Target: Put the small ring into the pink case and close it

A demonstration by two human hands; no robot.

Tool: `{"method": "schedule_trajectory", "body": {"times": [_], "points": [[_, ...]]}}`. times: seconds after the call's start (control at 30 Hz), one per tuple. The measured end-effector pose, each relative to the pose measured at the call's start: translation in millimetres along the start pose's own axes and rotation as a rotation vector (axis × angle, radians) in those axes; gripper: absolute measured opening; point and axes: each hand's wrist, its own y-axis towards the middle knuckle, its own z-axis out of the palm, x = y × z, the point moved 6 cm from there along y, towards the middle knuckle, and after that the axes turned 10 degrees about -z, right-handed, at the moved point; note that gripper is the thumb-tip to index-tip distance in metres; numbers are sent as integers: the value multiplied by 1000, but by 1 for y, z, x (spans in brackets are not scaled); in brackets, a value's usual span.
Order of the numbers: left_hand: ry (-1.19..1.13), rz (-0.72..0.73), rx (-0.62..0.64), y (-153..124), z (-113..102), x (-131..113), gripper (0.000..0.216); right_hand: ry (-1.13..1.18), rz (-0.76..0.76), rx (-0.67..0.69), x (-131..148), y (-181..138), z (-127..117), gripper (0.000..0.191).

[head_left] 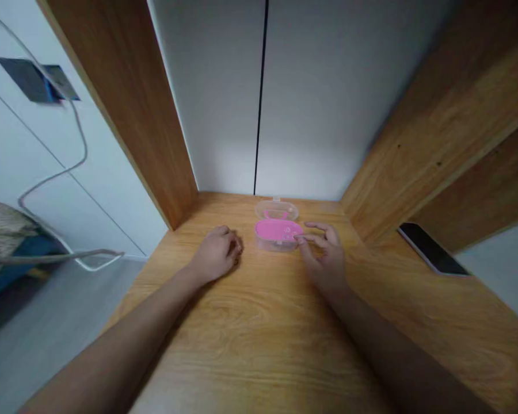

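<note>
A small oval clear plastic case (276, 246) with a pink inside (270, 229) lies near the back of the wooden table. Its clear lid (277, 208) stands raised behind it. A few small pale pieces, too small to name, lie at the right of the pink part. Over that right end, my right hand (326, 259) has thumb and index fingertips pinched together, other fingers apart; whatever is between the tips I cannot make out. Left of the case, my left hand (216, 253) rests on the table, fingers curled in, with nothing seen in them.
A dark-screened phone (433, 248) lies on the right of the table (242, 345). White panels (224, 115) close off the back, with wooden boards (125, 98) either side. At left, a pale cable (84, 138) hangs from a wall socket (63, 80).
</note>
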Motion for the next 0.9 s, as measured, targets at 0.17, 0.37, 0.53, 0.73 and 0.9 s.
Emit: {"method": "schedule_trajectory", "body": {"times": [0.17,0.37,0.53,0.73,0.9], "points": [[38,58,6,0,1,0,9,3,-12,8,2,0,-1,12],[-19,55,42,0,6,0,12,11,-13,7,3,0,-2,13],[-14,64,65,0,9,-2,14,11,-11,10,3,1,-3,13],[-75,119,62,-3,1,-5,12,10,-13,8,4,1,-3,13],[-77,262,171,-6,-1,-10,12,8,-18,1,4,2,-3,13]]}}
